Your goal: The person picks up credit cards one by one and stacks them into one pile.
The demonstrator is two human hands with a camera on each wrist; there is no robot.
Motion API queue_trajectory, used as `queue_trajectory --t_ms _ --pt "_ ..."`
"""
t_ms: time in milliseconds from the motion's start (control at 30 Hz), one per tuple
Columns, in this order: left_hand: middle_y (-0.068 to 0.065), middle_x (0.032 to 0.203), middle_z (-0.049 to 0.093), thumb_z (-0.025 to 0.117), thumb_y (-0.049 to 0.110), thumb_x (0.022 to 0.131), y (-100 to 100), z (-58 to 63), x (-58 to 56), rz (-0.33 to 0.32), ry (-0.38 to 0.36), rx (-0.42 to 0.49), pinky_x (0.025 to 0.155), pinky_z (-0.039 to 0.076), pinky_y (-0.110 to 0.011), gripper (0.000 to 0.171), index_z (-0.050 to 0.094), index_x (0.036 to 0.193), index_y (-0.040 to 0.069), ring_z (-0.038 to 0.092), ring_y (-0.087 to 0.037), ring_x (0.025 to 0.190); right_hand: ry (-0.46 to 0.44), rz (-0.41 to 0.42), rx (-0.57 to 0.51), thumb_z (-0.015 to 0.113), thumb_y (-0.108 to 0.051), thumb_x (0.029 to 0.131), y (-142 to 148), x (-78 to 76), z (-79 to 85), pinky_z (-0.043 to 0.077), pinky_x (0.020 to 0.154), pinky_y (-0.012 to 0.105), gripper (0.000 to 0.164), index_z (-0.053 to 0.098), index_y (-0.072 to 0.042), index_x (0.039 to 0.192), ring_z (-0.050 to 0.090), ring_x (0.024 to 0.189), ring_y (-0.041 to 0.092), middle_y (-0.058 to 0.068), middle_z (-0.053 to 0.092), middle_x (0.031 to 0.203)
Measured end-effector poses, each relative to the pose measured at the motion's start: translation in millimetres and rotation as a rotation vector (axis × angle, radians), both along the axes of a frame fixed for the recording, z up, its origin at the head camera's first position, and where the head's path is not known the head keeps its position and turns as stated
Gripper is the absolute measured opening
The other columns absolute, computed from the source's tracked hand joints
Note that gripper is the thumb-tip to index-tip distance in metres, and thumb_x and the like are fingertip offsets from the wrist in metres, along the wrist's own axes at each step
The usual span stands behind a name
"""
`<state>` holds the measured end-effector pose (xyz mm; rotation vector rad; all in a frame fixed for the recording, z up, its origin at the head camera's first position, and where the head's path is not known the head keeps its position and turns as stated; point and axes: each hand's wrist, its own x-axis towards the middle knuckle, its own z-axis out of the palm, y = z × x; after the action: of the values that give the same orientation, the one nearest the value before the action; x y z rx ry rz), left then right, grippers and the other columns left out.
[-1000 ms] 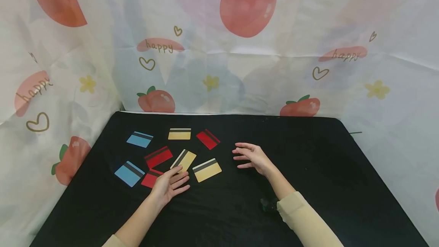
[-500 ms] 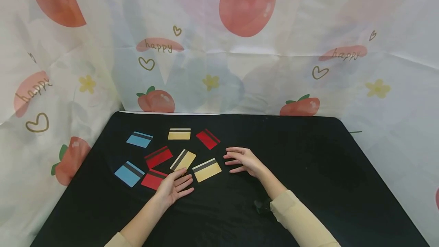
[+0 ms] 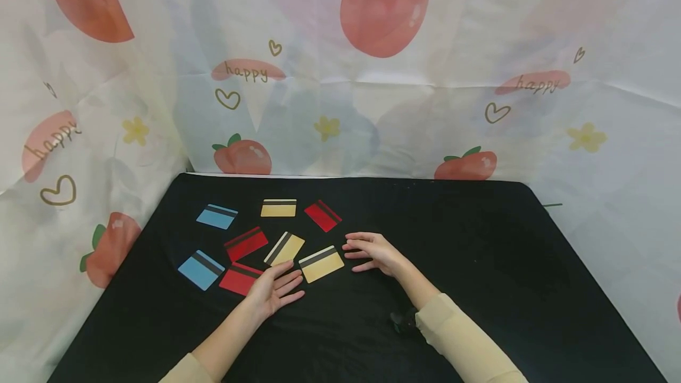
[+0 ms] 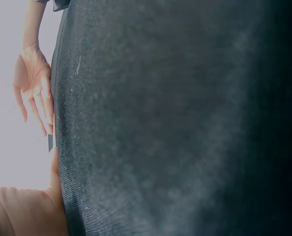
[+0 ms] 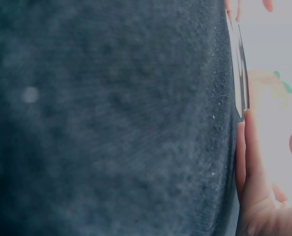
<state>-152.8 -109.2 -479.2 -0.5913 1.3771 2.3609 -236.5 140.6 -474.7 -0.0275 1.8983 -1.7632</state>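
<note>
My left hand [image 3: 273,289], palm turned up and fingers spread, lies beside a red card [image 3: 238,277] and just below a tilted yellow card [image 3: 285,249]. To the right, my right hand [image 3: 374,253] has loosely extended fingers and holds nothing. Between the hands rests another yellow card [image 3: 321,265], near the right fingertips. Both hands also appear in the left wrist view, where the right hand [image 4: 33,73] is upper left and part of the left hand [image 4: 27,211] lower left. Whether either hand touches a card is unclear.
Farther back lie a yellow card [image 3: 278,210], a red card [image 3: 323,216] and a blue card [image 3: 217,216]. Another red card [image 3: 246,244] and blue card [image 3: 200,270] are at the left. A black cloth [image 3: 505,288] covers the table, and a printed curtain [image 3: 404,123] hangs behind.
My right hand has moved left and slightly nearer, toward the front yellow card. My left hand has shifted a little right, uncovering more of the red card. The cards stay in place.
</note>
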Motion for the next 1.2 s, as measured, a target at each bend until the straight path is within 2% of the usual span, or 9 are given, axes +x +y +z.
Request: queue_trajectory --t_ms 300,500,800,933,1033,1200 --pt "-0.025 0.13 0.047 0.056 0.026 0.09 3 -1.2 -3.9 -0.023 -0.002 0.009 0.091 0.045 -0.053 0.053 0.04 0.132 -0.002 0.055 -0.03 0.112 -0.03 0.064 -0.035 0.053 -0.022 0.093 0 1.8 2.6 0.054 0.077 0.046 0.049 0.039 0.0 0.136 0.056 0.111 0.03 0.021 0.051 0.127" --pt "-0.024 0.13 0.047 0.055 0.026 0.091 4 -1.8 -7.1 -0.025 -0.015 0.013 0.091 0.045 -0.051 0.052 0.04 0.132 -0.002 0.053 -0.031 0.114 -0.071 0.077 -0.044 0.05 -0.022 0.095 -1 -1.0 -0.8 0.053 0.079 0.046 0.048 0.039 -0.002 0.136 0.055 0.112 0.028 0.02 0.05 0.129" --pt "-0.025 0.126 0.051 0.056 0.02 0.091 10 -2.0 -11.5 0.03 -0.034 0.017 0.091 0.046 -0.049 0.043 0.046 0.126 -0.002 0.054 -0.034 0.112 -0.117 0.055 -0.053 0.049 -0.024 0.095 1 -4.1 -3.3 0.053 0.083 0.042 0.048 0.038 -0.003 0.137 0.055 0.113 0.025 0.018 0.05 0.131" --pt "-0.021 0.117 0.059 0.06 0.016 0.088 13 -0.6 -13.2 0.048 -0.043 -0.022 0.087 0.048 -0.047 0.039 0.049 0.121 -0.002 0.057 -0.032 0.108 -0.136 0.027 -0.057 0.051 -0.025 0.094 1 -4.4 -3.1 0.053 0.082 0.04 0.048 0.04 -0.004 0.136 0.057 0.11 0.024 0.016 0.052 0.129" --pt "-0.018 0.109 0.063 0.061 0.013 0.087 14 1.0 -14.6 0.042 -0.033 -0.07 0.084 0.05 -0.046 0.042 0.048 0.124 -0.005 0.061 -0.029 0.101 -0.147 0.006 -0.064 0.052 -0.026 0.094 1 -4.9 -3.2 0.053 0.082 0.039 0.047 0.043 -0.004 0.135 0.058 0.108 0.023 0.016 0.054 0.127" --pt "-0.013 0.095 0.068 0.062 0.005 0.086 19 3.9 -17.3 0.042 -0.013 -0.159 0.079 0.053 -0.044 0.043 0.05 0.125 -0.008 0.067 -0.021 0.081 -0.154 -0.001 -0.076 0.052 -0.026 0.093 2 -5.1 -3.7 0.053 0.083 0.038 0.047 0.043 -0.003 0.134 0.059 0.106 0.022 0.016 0.055 0.125"
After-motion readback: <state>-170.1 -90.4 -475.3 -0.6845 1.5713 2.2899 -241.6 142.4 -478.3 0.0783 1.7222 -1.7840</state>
